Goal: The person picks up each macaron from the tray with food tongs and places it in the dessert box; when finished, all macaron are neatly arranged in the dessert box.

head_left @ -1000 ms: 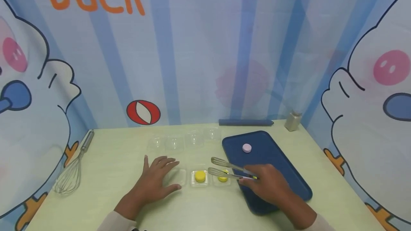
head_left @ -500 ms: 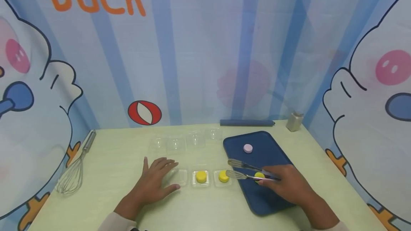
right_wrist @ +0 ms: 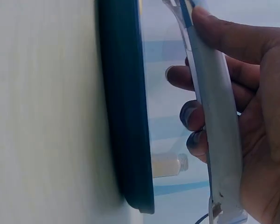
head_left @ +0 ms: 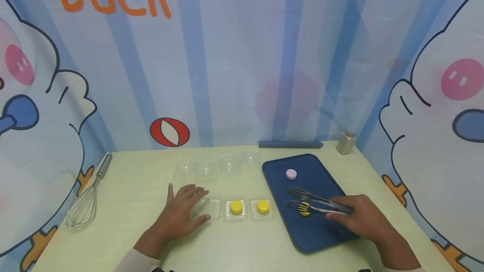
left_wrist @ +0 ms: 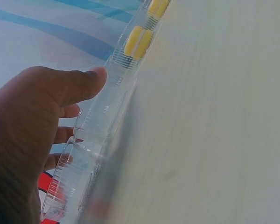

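Note:
My right hand (head_left: pixel 364 217) grips metal tongs (head_left: pixel 338 207) above the dark blue tray (head_left: pixel 314 238). The tongs' spread ends straddle a yellow macaron (head_left: pixel 304 213) on the tray, partly hidden by the lower arm. A pale pink macaron (head_left: pixel 291 174) sits farther back on it. Left of the tray, two clear plastic boxes hold one yellow macaron (head_left: pixel 263 207) and another yellow macaron (head_left: pixel 236 207). My left hand (head_left: pixel 181 213) is spread beside a clear plastic box (head_left: pixel 213 208); in the left wrist view its thumb (left_wrist: pixel 84 86) lies along the box row. Whether it touches is unclear.
Several clear domed lids (head_left: pixel 206 169) stand in a row behind. A whisk (head_left: pixel 85 205) lies at the left edge. At the back are a dark blue rod (head_left: pixel 290 144) and a small shaker-like jar (head_left: pixel 345 143). Printed fabric walls enclose the table.
My right hand has drawn the tongs rightward, from over the right-hand boxed macaron to the yellow macaron on the tray. The left hand has stayed in place.

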Motion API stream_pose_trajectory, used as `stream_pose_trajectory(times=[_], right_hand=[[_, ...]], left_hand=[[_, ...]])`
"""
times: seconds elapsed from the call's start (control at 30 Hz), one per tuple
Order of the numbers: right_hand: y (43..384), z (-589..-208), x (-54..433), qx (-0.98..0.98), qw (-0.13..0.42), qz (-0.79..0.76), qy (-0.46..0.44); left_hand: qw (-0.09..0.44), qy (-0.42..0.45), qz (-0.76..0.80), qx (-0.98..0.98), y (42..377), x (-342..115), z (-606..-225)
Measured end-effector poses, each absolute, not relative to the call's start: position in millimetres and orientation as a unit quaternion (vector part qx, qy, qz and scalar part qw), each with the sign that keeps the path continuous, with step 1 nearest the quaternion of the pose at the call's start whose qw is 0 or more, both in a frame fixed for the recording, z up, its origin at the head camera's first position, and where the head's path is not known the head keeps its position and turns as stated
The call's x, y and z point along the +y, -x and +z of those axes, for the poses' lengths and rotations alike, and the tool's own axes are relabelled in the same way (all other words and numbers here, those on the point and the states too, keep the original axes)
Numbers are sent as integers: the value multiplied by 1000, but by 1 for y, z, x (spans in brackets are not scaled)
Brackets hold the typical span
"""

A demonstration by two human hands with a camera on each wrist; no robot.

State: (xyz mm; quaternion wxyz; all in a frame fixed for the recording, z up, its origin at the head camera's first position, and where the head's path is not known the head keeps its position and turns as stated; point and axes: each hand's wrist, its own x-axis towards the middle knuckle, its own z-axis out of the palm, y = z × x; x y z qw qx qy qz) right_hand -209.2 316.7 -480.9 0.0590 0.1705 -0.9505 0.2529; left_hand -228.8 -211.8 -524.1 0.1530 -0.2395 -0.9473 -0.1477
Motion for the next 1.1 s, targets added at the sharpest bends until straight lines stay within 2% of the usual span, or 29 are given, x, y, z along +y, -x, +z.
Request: stream_pose_trajectory(times=[0.3,0.6,1.1], right_hand=[[211,-486,329,-943,76,264,-185],[209,-486,332,-946,50,266,-177],[211,-485,338,-956,45,242,-158]], left_hand=[[146,231,-150,-950,229,-212,-524],[151,238,-157,-946,228,-210,-523],[151,232,-149,-949,227,-209,-520]])
